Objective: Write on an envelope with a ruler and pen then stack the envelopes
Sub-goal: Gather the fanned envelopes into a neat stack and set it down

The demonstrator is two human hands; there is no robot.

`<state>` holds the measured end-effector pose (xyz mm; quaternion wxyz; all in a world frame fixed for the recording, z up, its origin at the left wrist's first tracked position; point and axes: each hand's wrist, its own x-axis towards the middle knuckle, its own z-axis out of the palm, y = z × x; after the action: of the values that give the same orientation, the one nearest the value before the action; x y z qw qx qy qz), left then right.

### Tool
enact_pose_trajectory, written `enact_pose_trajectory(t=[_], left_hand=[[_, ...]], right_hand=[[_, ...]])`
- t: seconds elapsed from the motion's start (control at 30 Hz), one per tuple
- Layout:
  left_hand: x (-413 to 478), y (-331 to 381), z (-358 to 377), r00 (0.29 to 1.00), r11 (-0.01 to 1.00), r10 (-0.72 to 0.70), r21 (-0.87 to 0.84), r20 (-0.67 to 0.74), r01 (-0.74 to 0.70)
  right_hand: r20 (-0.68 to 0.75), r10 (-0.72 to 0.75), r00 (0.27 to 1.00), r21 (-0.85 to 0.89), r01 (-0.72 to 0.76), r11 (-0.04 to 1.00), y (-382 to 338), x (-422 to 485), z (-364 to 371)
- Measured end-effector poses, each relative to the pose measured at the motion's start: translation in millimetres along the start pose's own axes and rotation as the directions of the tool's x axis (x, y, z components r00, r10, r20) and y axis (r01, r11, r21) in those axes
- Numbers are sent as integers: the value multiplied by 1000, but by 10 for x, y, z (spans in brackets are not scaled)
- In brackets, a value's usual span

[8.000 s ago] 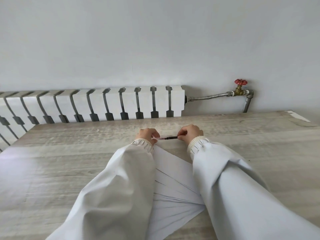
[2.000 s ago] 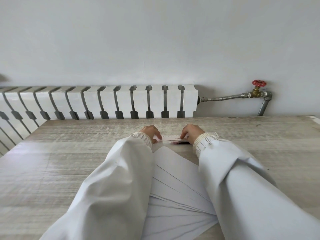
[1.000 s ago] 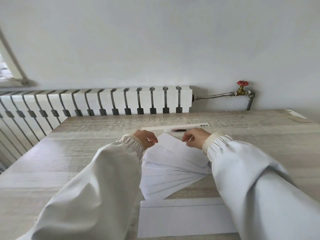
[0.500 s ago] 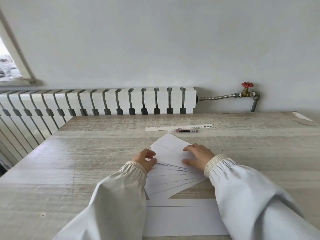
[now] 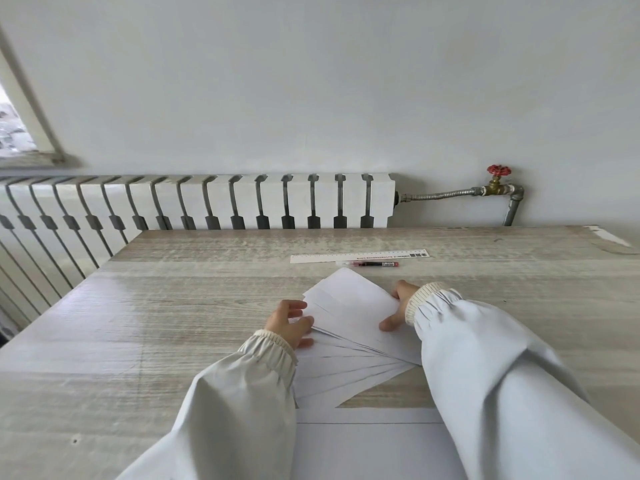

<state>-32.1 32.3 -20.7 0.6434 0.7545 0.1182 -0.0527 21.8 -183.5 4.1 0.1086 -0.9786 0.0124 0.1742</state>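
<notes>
Several white envelopes (image 5: 349, 306) lie fanned out on the wooden table (image 5: 173, 323). My left hand (image 5: 290, 323) touches the fan's left edge, thumb on top and fingers spread. My right hand (image 5: 398, 306) is at the top envelope's right edge, thumb lying on the paper; its fingers are partly hidden behind the edge. One more envelope (image 5: 367, 448) lies flat near the front edge, between my sleeves. A white ruler (image 5: 360, 257) and a red-and-black pen (image 5: 372, 264) lie side by side beyond the fan, untouched.
A white radiator (image 5: 207, 202) runs along the wall behind the table. Its pipe carries a red valve (image 5: 498, 170) at the right. A window frame (image 5: 31, 126) shows at the upper left. The table's right far corner (image 5: 609, 237) is chipped.
Eight seconds ago both hands held the pen at the table's far side. The pen and ruler now lie on the table, and both hands have come back to the fanned envelopes.
</notes>
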Motion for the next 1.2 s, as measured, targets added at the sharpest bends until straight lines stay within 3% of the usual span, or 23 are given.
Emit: enact_pose_trajectory(t=[0.17, 0.37, 0.5, 0.7, 0.87, 1.1, 1.2], left_hand=[[7, -6, 2, 1000, 1000, -6, -13, -13, 6], [-34, 37, 8, 999, 995, -42, -96, -18, 40], [-66, 97, 15, 993, 960, -117, -254, 1, 114], [-47, 156, -14, 974, 811, -223, -545, 50, 214], [-51, 173, 13, 977, 743, -212, -649, 2, 162], [-75, 216, 47, 983, 773, -180, -614, 30, 160], [-81, 208, 50, 986, 791, -164, -600, -14, 123]], right_hand=[[-2, 6, 1000, -22, -6, 1000, -43, -76, -31], [-71, -21, 997, 73, 26, 997, -80, -190, 4], [-77, -36, 996, 71, 42, 997, -98, -199, 9], [-121, -99, 988, 90, 110, 990, -129, -166, 15], [-98, -157, 983, 303, 180, 936, -37, -208, -149], [45, -197, 979, 429, 159, 889, 12, -290, -242], [-40, -182, 983, 579, 171, 797, 19, -297, -240]])
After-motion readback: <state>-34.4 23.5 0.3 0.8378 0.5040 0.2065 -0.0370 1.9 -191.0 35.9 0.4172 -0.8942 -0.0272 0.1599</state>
